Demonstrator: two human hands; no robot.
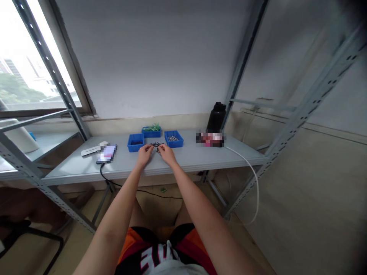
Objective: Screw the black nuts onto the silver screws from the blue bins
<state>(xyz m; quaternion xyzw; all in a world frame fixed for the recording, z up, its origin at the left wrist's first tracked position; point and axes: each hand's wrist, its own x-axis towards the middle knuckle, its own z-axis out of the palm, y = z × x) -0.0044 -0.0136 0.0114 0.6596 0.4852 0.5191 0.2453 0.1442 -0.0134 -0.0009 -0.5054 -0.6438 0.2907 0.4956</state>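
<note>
My left hand (145, 155) is over the table with its fingers pinched together. Close beside it, my right hand (167, 154) is also closed in a pinch, with a tiny dark bit at its fingertips that is too small to name. A small pile of dark and silvery pieces (156, 145) lies just beyond my fingertips. Behind my left hand stands a blue bin (135, 148) with dark small parts in it. A second blue bin (175, 144), behind my right hand, holds short silvery metal pieces. Farther back, a third blue bin (151, 134) contains green strip-like pieces.
On the left of the grey table (114, 171) lie a phone (106, 153) on a black cable and a white object (94, 149). A black bottle (216, 116) and a blurred-out item (210, 138) with a white cable stand right. Metal shelf posts frame both sides.
</note>
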